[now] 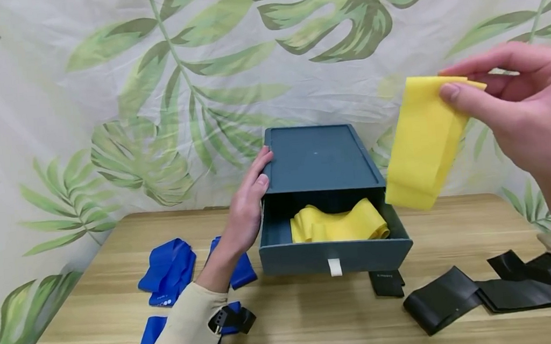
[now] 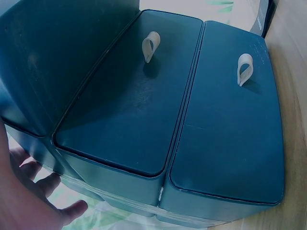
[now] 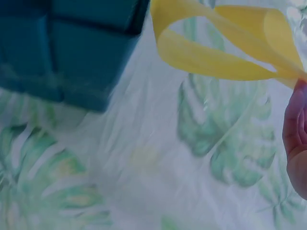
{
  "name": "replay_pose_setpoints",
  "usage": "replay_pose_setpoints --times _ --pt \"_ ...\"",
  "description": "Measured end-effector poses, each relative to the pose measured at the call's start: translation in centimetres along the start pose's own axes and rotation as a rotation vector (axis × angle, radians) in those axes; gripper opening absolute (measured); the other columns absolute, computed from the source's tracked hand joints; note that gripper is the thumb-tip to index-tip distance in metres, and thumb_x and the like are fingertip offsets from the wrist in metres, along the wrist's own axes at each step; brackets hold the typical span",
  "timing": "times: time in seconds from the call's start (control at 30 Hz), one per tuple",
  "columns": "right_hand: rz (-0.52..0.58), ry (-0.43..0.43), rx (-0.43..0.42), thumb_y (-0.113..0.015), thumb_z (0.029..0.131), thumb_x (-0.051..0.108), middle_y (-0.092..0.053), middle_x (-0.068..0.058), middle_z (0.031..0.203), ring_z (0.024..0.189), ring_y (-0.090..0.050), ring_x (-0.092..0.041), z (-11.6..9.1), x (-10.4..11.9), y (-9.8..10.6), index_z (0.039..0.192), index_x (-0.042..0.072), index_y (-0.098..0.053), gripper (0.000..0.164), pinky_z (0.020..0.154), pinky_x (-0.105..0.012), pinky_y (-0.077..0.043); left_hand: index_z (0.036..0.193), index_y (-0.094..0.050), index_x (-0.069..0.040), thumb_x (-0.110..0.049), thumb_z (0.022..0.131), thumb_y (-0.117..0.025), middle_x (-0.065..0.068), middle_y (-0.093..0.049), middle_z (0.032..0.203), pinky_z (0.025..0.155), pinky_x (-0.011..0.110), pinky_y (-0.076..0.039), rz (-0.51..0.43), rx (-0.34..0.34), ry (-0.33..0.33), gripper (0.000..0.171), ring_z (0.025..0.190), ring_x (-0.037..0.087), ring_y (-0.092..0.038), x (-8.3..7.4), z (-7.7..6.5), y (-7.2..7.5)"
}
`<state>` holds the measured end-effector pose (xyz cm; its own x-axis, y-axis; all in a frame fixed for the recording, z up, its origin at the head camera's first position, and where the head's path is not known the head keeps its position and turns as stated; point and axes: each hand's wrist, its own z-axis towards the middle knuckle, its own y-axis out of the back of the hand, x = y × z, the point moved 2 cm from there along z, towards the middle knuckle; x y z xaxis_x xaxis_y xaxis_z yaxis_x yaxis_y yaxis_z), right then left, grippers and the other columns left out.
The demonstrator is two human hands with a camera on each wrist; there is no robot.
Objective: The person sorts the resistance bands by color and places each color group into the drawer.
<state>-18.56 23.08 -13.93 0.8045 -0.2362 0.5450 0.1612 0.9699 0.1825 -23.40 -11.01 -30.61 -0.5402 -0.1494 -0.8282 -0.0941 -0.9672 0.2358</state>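
Observation:
My right hand [image 1: 537, 97] is raised at the right and pinches one end of a folded yellow elastic band [image 1: 424, 144] between thumb and fingers. In the right wrist view the band [image 3: 206, 67] hangs in a loop. My left hand [image 1: 249, 212] rests against the left side of a dark blue-green drawer box [image 1: 320, 155], its fingers [image 2: 48, 183] extended along that side. The box's top drawer [image 1: 335, 256] is pulled out and has a white pull tab. More yellow band [image 1: 338, 224] lies rolled inside it. Below, two drawer fronts [image 2: 129, 105] are closed.
Blue bands [image 1: 169, 269] lie folded on the wooden table [image 1: 317, 330] at the left, partly behind my left forearm. Black bands [image 1: 443, 299] lie at the right, and a smaller black piece [image 1: 386, 283] sits near the box. A leaf-patterned cloth [image 1: 230, 89] hangs behind.

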Motion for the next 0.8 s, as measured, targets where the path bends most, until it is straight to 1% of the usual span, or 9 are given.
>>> replay_pose_setpoints --times 0.13,0.2,0.23,0.27,0.3,0.47,0.53,0.7,0.8 --pt "0.046 0.071 -0.001 -0.077 0.087 -0.012 -0.080 -0.012 0.101 0.076 -0.078 -0.013 0.5 1.5 -2.2 0.106 -0.023 -0.071 0.023 0.074 -0.016 -0.060 0.167 -0.035 -0.017 -0.033 0.115 -0.032 -0.007 -0.023 0.178 0.134 0.053 -0.018 0.006 0.002 0.010 0.054 0.165 0.012 -0.017 0.2 -0.1 0.1" --pt "0.101 0.104 0.003 -0.077 0.086 -0.014 -0.080 -0.014 0.096 0.074 -0.079 -0.015 0.5 2.1 -3.6 0.103 -0.025 -0.071 0.021 0.073 -0.019 -0.061 0.167 -0.035 -0.019 -0.035 0.115 -0.032 -0.009 -0.023 0.178 0.134 0.052 -0.018 0.008 0.003 0.016 0.054 0.165 0.009 -0.017 0.2 -0.2 0.1" --pt "0.161 0.121 0.011 -0.077 0.084 -0.015 -0.080 -0.017 0.094 0.074 -0.079 -0.018 0.5 2.2 -4.2 0.100 -0.027 -0.070 0.021 0.073 -0.021 -0.062 0.167 -0.035 -0.019 -0.035 0.115 -0.032 -0.009 -0.022 0.178 0.134 0.051 -0.018 0.007 0.005 0.018 0.054 0.165 0.009 -0.017 0.3 -0.2 0.1" --pt "0.190 0.126 0.018 -0.077 0.084 -0.015 -0.080 -0.017 0.092 0.073 -0.079 -0.019 0.4 2.5 -4.9 0.099 -0.027 -0.070 0.021 0.071 -0.022 -0.062 0.167 -0.035 -0.019 -0.035 0.115 -0.032 -0.010 -0.022 0.178 0.134 0.050 -0.019 0.009 0.005 0.019 0.054 0.165 0.008 -0.017 0.3 -0.2 0.1" --pt "0.195 0.122 0.018 -0.078 0.085 -0.014 -0.080 -0.016 0.091 0.072 -0.079 -0.018 0.3 2.7 -5.6 0.099 -0.026 -0.071 0.020 0.070 -0.022 -0.062 0.167 -0.035 -0.020 -0.036 0.115 -0.032 -0.010 -0.022 0.178 0.134 0.050 -0.019 0.010 0.004 0.021 0.054 0.164 0.007 -0.018 0.3 -0.2 0.1" --pt "0.146 0.111 0.015 -0.077 0.087 -0.010 -0.079 -0.005 0.085 0.065 -0.075 -0.014 -0.2 3.5 -9.1 0.098 -0.017 -0.076 0.013 0.061 -0.020 -0.059 0.167 -0.035 -0.018 -0.033 0.115 -0.031 -0.007 -0.022 0.178 0.133 0.053 -0.019 0.001 0.007 0.011 0.054 0.165 0.011 -0.017 0.2 -0.2 0.1" --pt "0.109 0.110 0.016 -0.078 0.087 -0.008 -0.078 0.001 0.084 0.063 -0.075 -0.013 -0.4 3.7 -10.4 0.099 -0.014 -0.077 0.013 0.059 -0.020 -0.058 0.167 -0.035 -0.018 -0.034 0.115 -0.031 -0.007 -0.022 0.178 0.133 0.053 -0.020 0.004 0.005 0.013 0.054 0.165 0.012 -0.017 0.2 -0.2 0.2" --pt "0.062 0.069 0.010 -0.080 0.089 -0.002 -0.079 -0.004 0.090 0.065 -0.075 -0.017 -1.1 4.1 -12.9 0.101 -0.007 -0.080 0.013 0.060 -0.025 -0.060 0.167 -0.036 -0.023 -0.037 0.115 -0.032 -0.015 -0.024 0.176 0.133 0.049 -0.021 0.024 0.001 0.028 0.054 0.164 0.007 -0.019 0.1 -0.1 0.2" --pt "0.055 0.049 0.013 -0.081 0.090 0.003 -0.079 -0.009 0.095 0.066 -0.075 -0.016 -1.8 4.1 -14.0 0.103 -0.003 -0.081 0.014 0.062 -0.028 -0.062 0.167 -0.034 -0.026 -0.037 0.115 -0.032 -0.018 -0.024 0.175 0.133 0.050 -0.021 0.001 0.009 0.025 0.053 0.164 0.006 -0.019 0.0 0.0 0.2"
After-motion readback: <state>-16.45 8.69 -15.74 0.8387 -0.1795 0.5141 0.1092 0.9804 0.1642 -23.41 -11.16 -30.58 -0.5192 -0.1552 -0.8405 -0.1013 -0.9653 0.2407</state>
